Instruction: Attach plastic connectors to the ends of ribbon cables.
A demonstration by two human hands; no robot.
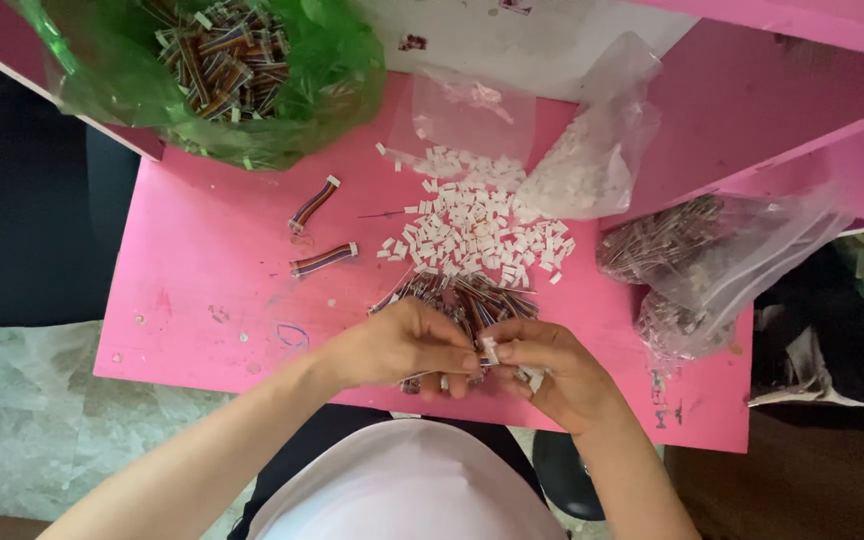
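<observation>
My left hand (407,345) and my right hand (552,370) meet at the near edge of the pink table (202,300). Together they pinch a small white plastic connector (489,350) with thin coloured wires. Directly beyond my fingers lies a heap of loose multicoloured wire pieces (467,295). Farther back a scattered pile of small white connectors (472,230) covers the table's middle. Two finished ribbon cable pieces with white ends (314,205) (324,259) rest to the left.
A green plastic bag (222,75) of striped cable bundles sits at the back left. A clear bag of white connectors (592,150) lies at the back centre. Clear bags of dark wires (692,260) lie right. A raised pink shelf (782,110) stands at the back right.
</observation>
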